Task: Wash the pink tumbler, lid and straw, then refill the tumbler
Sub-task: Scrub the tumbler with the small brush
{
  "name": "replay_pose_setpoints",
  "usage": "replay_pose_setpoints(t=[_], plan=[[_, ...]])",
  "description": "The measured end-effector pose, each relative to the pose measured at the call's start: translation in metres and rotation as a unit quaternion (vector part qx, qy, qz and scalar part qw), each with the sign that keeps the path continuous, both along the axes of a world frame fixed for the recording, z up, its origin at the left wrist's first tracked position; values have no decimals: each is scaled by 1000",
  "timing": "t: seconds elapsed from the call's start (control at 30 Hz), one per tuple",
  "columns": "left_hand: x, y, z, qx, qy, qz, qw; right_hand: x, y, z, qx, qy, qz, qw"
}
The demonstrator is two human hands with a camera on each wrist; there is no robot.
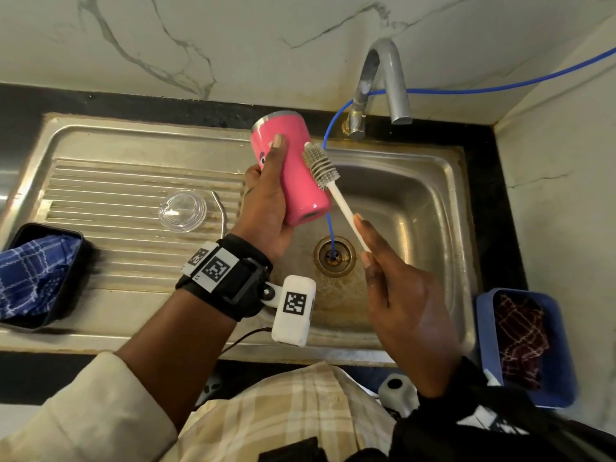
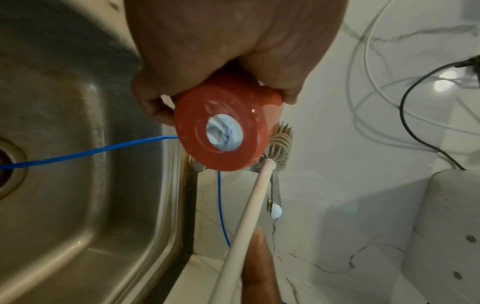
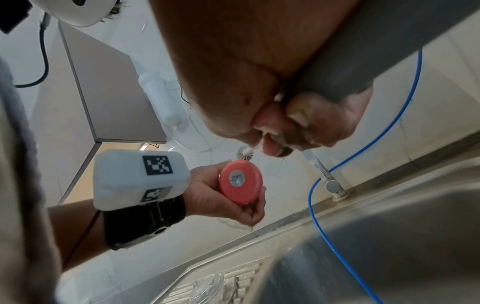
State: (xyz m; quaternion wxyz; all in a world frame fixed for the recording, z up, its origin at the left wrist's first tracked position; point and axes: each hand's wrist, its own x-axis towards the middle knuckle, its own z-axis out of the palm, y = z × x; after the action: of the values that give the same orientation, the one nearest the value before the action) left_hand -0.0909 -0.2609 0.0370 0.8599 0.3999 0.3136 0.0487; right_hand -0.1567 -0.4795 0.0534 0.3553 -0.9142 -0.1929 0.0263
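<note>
My left hand (image 1: pixel 266 195) grips the pink tumbler (image 1: pixel 296 175), tilted over the sink's left edge with its base toward me and its steel rim pointing away. My right hand (image 1: pixel 393 281) pinches the white handle of a bottle brush (image 1: pixel 321 166); the grey bristle head lies against the tumbler's outer right side. In the left wrist view the tumbler base (image 2: pixel 221 133) faces the camera with the brush (image 2: pixel 279 142) behind it. The right wrist view shows the same base (image 3: pixel 240 182) from below. The clear lid (image 1: pixel 182 211) and the bent metal straw (image 1: pixel 220 211) lie on the ribbed drainboard.
The steel sink basin (image 1: pixel 416 201) has a drain (image 1: pixel 334 256) with a blue tube (image 1: pixel 330 231) running into it. The tap (image 1: pixel 383 85) stands behind. A black tub with a blue cloth (image 1: pixel 36 275) sits left, a blue tub with a dark cloth (image 1: pixel 523 348) right.
</note>
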Motion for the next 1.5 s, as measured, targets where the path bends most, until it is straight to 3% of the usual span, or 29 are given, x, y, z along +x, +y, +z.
replay_pose_setpoints(t=[0.23,0.47,0.63,0.87,1.13,1.5], plan=[[3,14,-1,29,33,28,999,-12,-13,0,-17,31,16,999],[-3,-3,-8,25,6,-20,999,0,-6,-2,-9,25,-3,1000],[0,13,-3,4,24,30,999,-12,-14,0,-6,34,28,999],[-3,-9,4,20,40,-2,999,-1,-5,3,-16,17,5,1000],[4,8,7,11,42,46,998,-12,-12,2,-16,33,27,999],[7,1,-5,4,46,14,999,-1,-10,0,-18,35,16,999]])
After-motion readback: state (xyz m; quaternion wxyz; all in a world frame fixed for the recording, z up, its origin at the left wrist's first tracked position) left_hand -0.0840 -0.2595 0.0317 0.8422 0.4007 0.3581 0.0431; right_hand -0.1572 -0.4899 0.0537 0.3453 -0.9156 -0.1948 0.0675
